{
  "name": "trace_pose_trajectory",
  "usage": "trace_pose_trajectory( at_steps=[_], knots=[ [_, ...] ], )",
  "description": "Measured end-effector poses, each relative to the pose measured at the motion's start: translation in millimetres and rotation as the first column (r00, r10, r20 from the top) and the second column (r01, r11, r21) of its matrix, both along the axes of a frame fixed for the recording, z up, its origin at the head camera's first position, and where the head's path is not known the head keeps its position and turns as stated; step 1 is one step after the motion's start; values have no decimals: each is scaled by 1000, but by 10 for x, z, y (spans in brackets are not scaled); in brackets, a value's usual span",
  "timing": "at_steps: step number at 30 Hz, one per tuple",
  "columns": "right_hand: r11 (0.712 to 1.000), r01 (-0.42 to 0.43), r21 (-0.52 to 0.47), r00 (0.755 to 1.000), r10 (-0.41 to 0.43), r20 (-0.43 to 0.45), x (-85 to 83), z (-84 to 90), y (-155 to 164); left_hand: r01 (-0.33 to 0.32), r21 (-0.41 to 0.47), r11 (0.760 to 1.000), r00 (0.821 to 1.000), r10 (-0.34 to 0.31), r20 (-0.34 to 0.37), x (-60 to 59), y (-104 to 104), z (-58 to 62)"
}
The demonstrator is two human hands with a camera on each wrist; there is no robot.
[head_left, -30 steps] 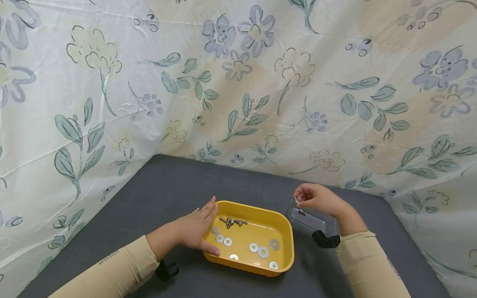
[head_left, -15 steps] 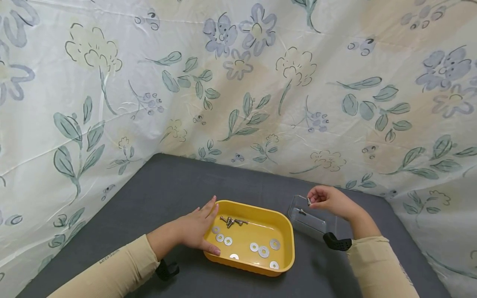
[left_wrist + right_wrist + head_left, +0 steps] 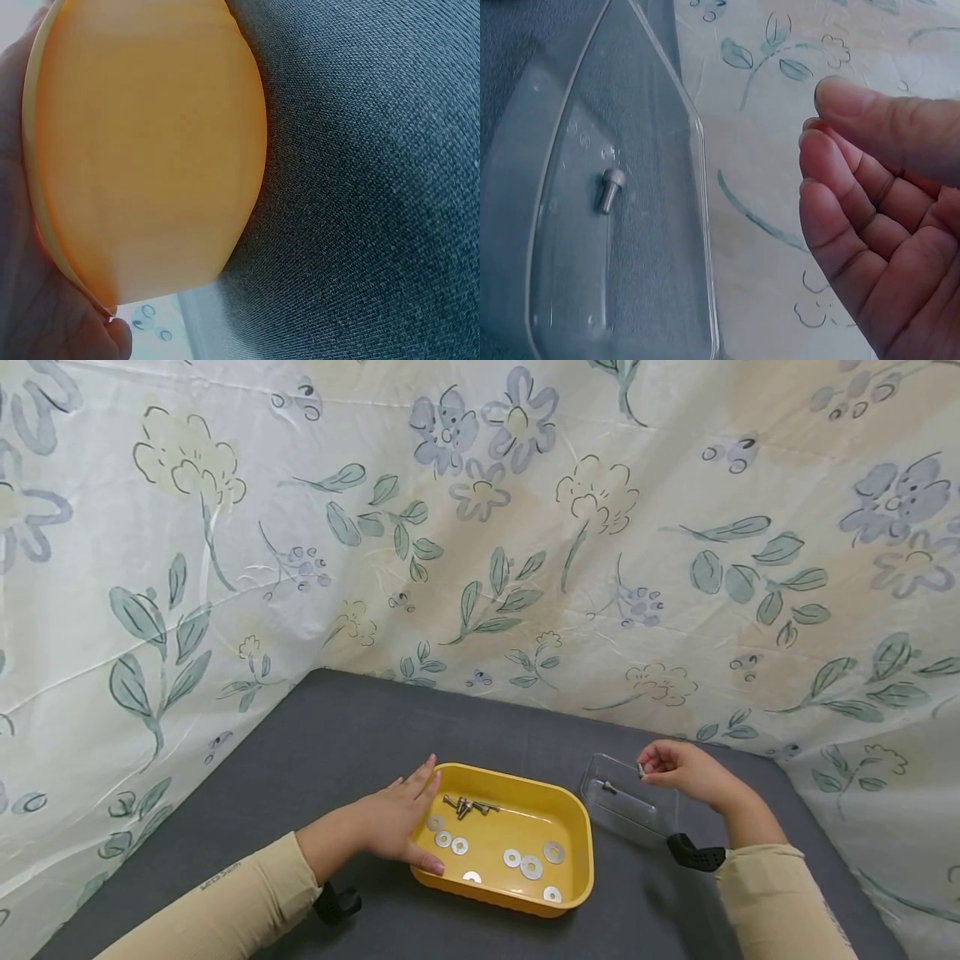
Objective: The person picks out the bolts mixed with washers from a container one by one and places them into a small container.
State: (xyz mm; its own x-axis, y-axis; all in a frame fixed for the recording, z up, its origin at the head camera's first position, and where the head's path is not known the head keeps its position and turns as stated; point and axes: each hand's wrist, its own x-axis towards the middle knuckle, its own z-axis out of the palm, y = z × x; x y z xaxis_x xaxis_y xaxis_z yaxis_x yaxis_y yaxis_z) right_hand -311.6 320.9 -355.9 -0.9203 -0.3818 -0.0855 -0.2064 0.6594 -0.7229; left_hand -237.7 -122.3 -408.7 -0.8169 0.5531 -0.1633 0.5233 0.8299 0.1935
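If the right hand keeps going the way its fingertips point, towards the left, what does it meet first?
Probably the clear tray: the right hand, pinching a small screw, hovers at its far edge. Another screw lies inside. Height is unclear.

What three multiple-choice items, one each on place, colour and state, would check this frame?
1. The lone bolt lies in: A yellow tray, B clear tray, C bare table.
2. The tray the left hand touches is: A yellow, B blue, C red.
3. The right hand: A lies flat, B pinches a small bolt, C grips a washer.

B: it shows through the clear tray.
A: straight fingers rest on the yellow tray.
B: its fingertips pinch the small bolt.
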Motion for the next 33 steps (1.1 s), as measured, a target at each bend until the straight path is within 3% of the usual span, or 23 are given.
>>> trace_pose_trajectory(
  at_steps=[9, 33],
  knots=[
    [999, 27, 27, 1000, -27, 11, 45, -66, 120, 6, -6, 1000, 1000, -6, -8, 19, 5, 13],
    [999, 17, -29, 999, -16, 34, 68, -187, 177, 2, -16, 1000, 1000, -2, -22, 31, 11, 10]
  ],
)
